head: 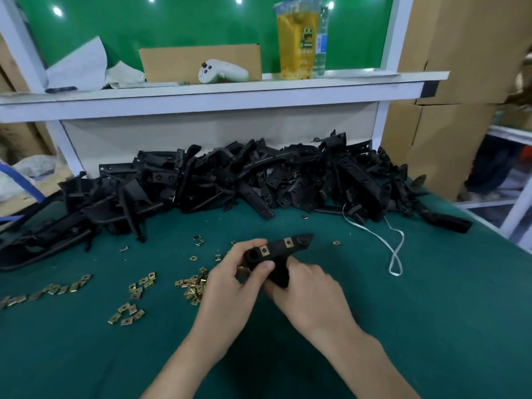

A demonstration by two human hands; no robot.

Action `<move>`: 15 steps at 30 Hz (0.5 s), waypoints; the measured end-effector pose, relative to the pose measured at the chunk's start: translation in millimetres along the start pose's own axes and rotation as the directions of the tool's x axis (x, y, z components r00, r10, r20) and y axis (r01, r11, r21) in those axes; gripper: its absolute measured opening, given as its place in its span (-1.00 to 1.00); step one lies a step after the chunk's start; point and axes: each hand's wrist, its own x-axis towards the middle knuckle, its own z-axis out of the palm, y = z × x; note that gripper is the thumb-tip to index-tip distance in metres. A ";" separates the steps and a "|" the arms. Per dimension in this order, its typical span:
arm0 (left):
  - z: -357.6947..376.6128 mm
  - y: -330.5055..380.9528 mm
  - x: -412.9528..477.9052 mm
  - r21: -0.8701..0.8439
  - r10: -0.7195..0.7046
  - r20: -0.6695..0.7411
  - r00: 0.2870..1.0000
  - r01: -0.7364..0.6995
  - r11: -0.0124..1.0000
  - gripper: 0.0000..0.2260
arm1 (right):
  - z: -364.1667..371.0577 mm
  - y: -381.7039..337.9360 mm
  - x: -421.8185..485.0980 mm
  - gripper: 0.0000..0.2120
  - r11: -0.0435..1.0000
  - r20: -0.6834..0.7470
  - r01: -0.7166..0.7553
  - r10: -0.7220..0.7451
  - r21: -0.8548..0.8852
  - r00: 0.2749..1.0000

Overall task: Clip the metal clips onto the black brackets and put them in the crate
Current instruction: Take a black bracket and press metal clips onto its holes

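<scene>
Loose clips [135, 289] litter the green counter [431, 312] at left. The left hand [230, 286] grips 1 bracket [276, 254], bearing 2 fitted clips, above the counter. The right hand [308, 292] clasps its underside. A bracket pile [230, 177] lies behind.

The left forearm [184, 361] and the right forearm [374, 367] are bare, slender and smooth. The left grip [230, 279] and the right grip [311, 292] are bare hands with slim fingers; the left thumbnail [267, 265] is short and plain.
</scene>
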 end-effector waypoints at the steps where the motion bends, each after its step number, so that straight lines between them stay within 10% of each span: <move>1: -2.2 3.0 -1.9 -0.008 0.007 0.009 1.000 -0.007 1.000 -0.70 | -5.5 -1.6 -2.1 -0.72 1.000 0.005 -0.002 0.002 0.025 1.000; 6: -16.0 22.8 -3.2 0.090 0.186 0.004 0.983 -0.185 0.979 -0.66 | -44.4 -6.6 -8.1 -0.70 0.986 -0.248 0.158 -0.168 -0.063 0.954; 10: -10.3 35.7 -2.6 0.020 0.175 -0.026 0.984 -0.174 0.984 -0.53 | -71.8 -22.0 -18.5 -0.73 0.915 -0.519 0.190 -0.363 -0.356 0.774; 15: 6.2 57.3 -4.9 -0.105 0.214 -0.098 0.972 -0.224 0.969 -0.46 | -101.7 -39.4 -37.8 -0.67 0.850 -0.523 0.124 -0.423 -0.512 0.740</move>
